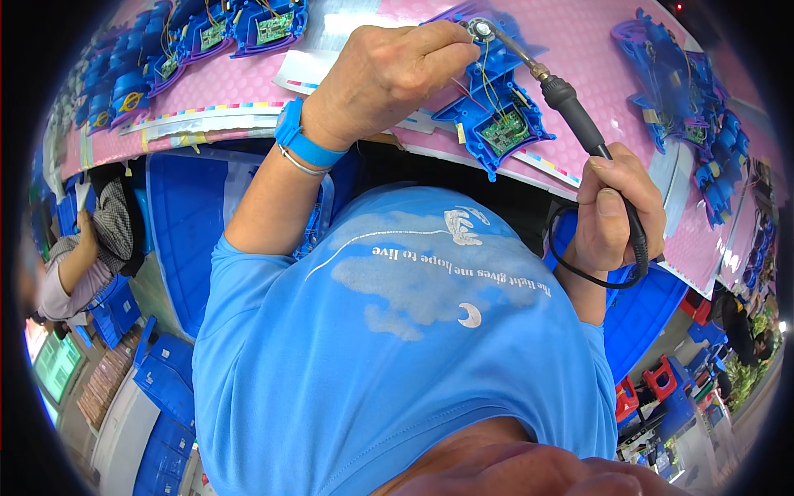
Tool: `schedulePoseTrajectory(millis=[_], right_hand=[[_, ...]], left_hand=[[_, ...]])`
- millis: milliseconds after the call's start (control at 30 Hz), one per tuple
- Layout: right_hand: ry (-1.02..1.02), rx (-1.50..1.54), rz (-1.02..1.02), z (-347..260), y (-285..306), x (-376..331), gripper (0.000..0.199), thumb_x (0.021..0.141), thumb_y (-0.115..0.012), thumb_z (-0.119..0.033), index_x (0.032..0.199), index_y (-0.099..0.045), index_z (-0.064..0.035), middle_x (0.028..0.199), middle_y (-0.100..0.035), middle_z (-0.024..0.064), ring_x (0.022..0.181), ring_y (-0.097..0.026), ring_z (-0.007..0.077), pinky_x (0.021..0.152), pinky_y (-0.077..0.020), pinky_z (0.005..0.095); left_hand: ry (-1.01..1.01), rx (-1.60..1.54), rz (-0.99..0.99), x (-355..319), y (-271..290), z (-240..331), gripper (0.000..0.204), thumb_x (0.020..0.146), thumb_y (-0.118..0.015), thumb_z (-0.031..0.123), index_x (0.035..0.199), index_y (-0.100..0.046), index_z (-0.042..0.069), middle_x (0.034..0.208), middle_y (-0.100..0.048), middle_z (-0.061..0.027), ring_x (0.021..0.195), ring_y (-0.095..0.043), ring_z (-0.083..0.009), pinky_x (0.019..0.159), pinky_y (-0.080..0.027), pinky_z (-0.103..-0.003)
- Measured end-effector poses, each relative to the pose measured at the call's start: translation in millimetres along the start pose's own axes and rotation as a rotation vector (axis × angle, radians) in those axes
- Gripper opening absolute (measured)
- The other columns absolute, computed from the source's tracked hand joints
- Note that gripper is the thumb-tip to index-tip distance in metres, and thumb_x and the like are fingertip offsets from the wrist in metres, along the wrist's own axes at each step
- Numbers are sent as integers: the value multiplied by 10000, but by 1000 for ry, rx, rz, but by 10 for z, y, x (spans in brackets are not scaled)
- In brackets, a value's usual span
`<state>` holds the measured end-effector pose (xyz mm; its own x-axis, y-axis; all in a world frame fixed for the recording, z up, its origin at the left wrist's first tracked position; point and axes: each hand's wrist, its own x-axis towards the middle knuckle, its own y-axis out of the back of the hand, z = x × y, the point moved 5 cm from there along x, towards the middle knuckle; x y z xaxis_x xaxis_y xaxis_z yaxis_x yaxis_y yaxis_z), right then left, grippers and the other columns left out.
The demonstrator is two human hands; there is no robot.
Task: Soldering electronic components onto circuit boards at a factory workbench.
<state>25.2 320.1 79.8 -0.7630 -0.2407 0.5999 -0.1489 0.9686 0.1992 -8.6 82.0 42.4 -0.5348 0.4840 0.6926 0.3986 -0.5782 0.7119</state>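
Observation:
My right hand (619,213) is wrapped around the black handle of a soldering iron (575,114). The iron slants up and left, its tip at a small round silver part (480,30) with thin wires, at the top of a blue plastic housing (471,136). In that housing sits a green circuit board (503,132), joined to yellowish and reddish wires. My left hand (395,76) is closed in a pinch just left of the round part. Whatever its fingertips hold is hidden behind the fingers.
More blue housings with boards (273,29) line the table's far left, and another group (682,91) lies at the right. White strips with coloured marks (198,112) rest on the pink tabletop (579,33). Blue bins (186,240) stand below the edge. Another person (83,256) sits at the left.

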Motion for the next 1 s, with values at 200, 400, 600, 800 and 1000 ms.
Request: schedulePoseTrajectory(millis=[200, 400, 600, 800, 1000], right_hand=[[6, -15, -16, -8, -18, 19, 227, 808, -635, -45, 997, -693, 67, 694, -641, 117, 558, -564, 186, 534, -423, 312], [8, -10, -21, -18, -29, 17, 230, 804, -633, -39, 993, -692, 79, 702, -648, 122, 552, -563, 183, 531, -424, 310], [4, 2, -18, -3, -26, 4, 226, 811, -635, -43, 991, -692, 80, 705, -652, 127, 550, -562, 180, 526, -421, 303], [16, -2, -12, -18, -16, -1, 220, 826, -642, -59, 992, -692, 77, 686, -634, 117, 551, -558, 181, 525, -416, 307], [2, 3, 23, 22, 33, -12, 222, 835, -642, -69, 994, -690, 78, 672, -616, 113, 552, -550, 185, 530, -413, 312]], left_hand=[[1, -20, 5, -15, -5, -19, 218, 790, -735, 80, 1003, -691, 96, 1008, -710, -17, 745, -705, -206, 573, -557, -311], [17, -7, -11, 2, -52, -64, 211, 792, -752, 76, 998, -708, 97, 996, -715, -21, 760, -715, -207, 593, -568, -302], [-280, -35, 270, -95, -87, -97, 289, 757, -748, 86, 1028, -694, 0, 1000, -711, -109, 757, -730, -244, 597, -581, -313], [-337, -90, 351, -47, 18, -24, 285, 760, -762, 37, 1034, -693, 0, 963, -703, -92, 674, -682, -187, 548, -533, -281], [143, -468, -88, -90, 258, -22, 270, 749, -843, 29, 1004, -759, 63, 1027, -753, -70, 810, -736, -213, 638, -588, -263]])
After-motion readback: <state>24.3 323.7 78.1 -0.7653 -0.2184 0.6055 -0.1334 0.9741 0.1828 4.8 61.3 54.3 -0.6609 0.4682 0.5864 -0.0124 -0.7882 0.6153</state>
